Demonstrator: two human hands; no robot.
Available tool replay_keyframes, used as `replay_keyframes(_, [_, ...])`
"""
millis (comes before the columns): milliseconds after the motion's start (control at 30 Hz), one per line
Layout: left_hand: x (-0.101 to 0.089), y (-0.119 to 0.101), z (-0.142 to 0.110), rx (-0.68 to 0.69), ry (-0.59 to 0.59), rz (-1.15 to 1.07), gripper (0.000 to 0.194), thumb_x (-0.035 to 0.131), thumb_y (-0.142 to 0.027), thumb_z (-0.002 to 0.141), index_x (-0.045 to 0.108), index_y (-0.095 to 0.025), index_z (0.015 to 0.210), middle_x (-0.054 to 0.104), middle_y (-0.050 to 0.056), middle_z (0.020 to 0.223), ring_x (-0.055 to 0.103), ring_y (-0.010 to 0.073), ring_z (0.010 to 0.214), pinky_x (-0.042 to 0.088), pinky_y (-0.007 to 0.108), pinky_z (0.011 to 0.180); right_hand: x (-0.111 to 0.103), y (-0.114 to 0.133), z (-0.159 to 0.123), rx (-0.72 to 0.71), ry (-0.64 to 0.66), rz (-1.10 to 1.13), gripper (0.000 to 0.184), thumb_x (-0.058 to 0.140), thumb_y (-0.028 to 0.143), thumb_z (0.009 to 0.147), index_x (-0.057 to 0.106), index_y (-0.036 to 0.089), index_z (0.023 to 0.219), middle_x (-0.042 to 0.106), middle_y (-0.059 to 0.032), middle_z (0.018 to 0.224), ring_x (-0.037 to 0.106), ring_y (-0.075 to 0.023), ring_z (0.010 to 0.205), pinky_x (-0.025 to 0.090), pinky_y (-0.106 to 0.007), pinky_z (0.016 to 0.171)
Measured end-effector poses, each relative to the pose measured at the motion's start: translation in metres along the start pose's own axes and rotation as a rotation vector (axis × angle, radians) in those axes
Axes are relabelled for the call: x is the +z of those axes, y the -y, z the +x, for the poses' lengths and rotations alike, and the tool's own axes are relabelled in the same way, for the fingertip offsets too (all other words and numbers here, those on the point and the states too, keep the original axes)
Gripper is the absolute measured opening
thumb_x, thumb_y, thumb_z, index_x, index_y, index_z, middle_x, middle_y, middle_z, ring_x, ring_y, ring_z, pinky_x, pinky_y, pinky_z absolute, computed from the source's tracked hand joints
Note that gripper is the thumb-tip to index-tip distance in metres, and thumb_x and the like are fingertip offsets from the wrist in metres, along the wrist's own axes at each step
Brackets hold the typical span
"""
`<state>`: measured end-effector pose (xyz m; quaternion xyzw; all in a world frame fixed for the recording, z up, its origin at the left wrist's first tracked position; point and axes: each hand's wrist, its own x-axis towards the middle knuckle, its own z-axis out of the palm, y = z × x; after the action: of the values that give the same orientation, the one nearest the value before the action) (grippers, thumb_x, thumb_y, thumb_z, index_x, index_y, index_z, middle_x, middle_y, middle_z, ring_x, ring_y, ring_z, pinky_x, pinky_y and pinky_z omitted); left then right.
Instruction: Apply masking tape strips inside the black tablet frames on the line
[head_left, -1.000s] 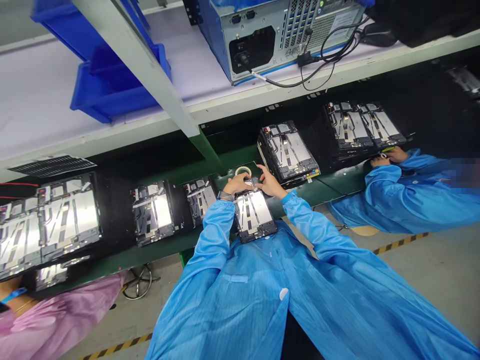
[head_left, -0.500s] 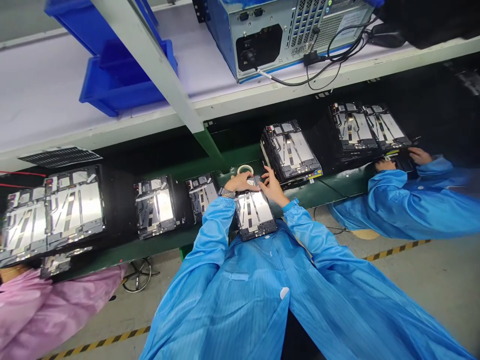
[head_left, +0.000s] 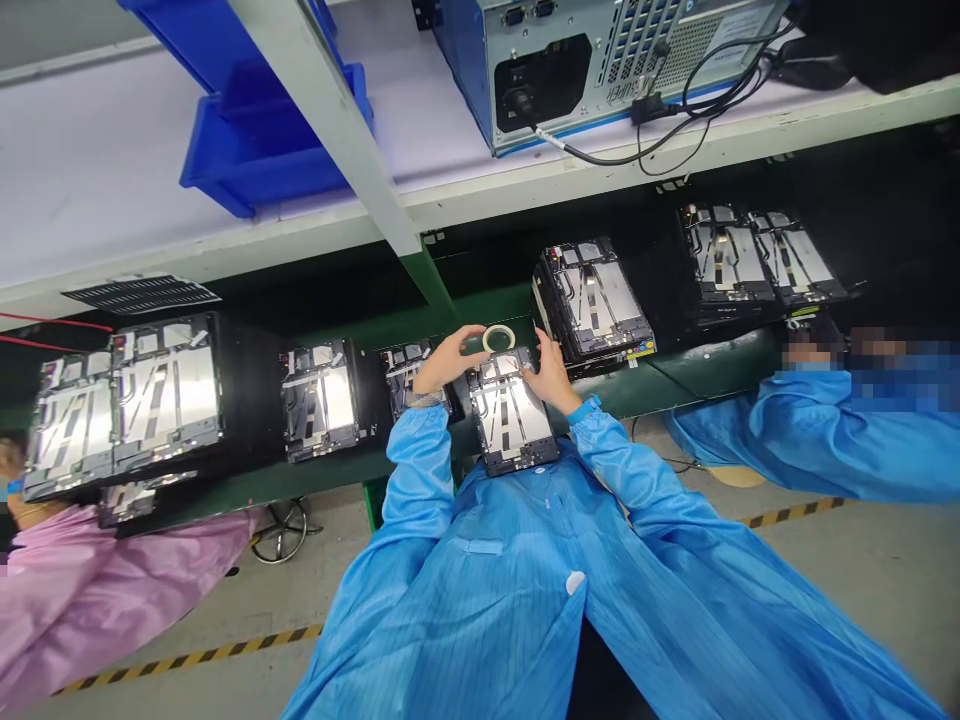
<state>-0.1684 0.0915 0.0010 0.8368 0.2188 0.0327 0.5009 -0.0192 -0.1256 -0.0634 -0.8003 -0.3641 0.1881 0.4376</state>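
An opened tablet-like device with silver plates and dark strips lies face down at the green bench's near edge, in front of me. My left hand has its fingers stretched toward a roll of clear tape just beyond the device's far end, and they reach its rim. My right hand rests on the device's far right corner with fingers curled onto it. Both arms are in blue sleeves.
A stack of similar devices sits to the right, more lie left on the green belt. A co-worker in blue is on the right, one in pink on the left. Overhead shelf carries blue bins and a computer case.
My left hand lifted off the device's far end and moved up-left toward the tape roll, fingers opening. My right hand stayed at the far right corner. The view drifted slightly.
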Motion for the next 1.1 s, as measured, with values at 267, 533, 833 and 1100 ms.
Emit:
replay_keyframes(267, [0.047,0.070,-0.074,-0.219,-0.280,-0.294,0.061,0.073,-0.034,0.086,0.055,-0.027,0.144,0.058,0.013,0.155,0.054,0.0294,0.147,0.049,0.047,0.116,0.046,0.042,-0.009,-0.192,0.271,0.132,0.081,0.065,0.014,0.086,0.039,0.028,0.162,0.067,-0.0040,0.103,0.057,-0.0240,0.092,0.048,-0.044,0.100])
replay_keyframes(533, [0.078,0.088,-0.072,-0.236,-0.305,-0.486,0.063,0.076,-0.040,0.086,0.054,-0.026,0.144,0.058,0.015,0.155,0.054,0.0288,0.148,0.049,0.047,0.118,0.067,0.042,0.026,-0.277,0.399,0.162,0.064,0.055,0.008,0.091,0.047,0.025,0.152,0.059,-0.0001,0.090,0.056,-0.0205,0.086,0.047,-0.035,0.088])
replay_keyframes(833, [0.091,0.092,-0.064,-0.273,-0.383,-0.488,0.055,0.069,-0.036,0.090,0.054,-0.023,0.141,0.058,0.015,0.154,0.061,0.0253,0.140,0.048,0.044,0.118,0.065,0.036,0.036,-0.477,0.458,0.080,0.056,0.053,0.007,0.092,0.056,0.023,0.145,0.064,-0.0075,0.107,0.056,-0.0264,0.104,0.046,-0.043,0.100])
replay_keyframes(1100, [0.095,0.093,-0.059,-0.314,-0.422,-0.438,0.053,0.068,-0.036,0.090,0.053,-0.024,0.139,0.062,0.013,0.148,0.061,0.0234,0.138,0.051,0.040,0.115,0.052,0.042,0.029,-0.352,0.430,0.054,0.056,0.054,0.005,0.086,0.061,0.021,0.139,0.064,-0.0062,0.096,0.055,-0.0272,0.098,0.044,-0.043,0.098])
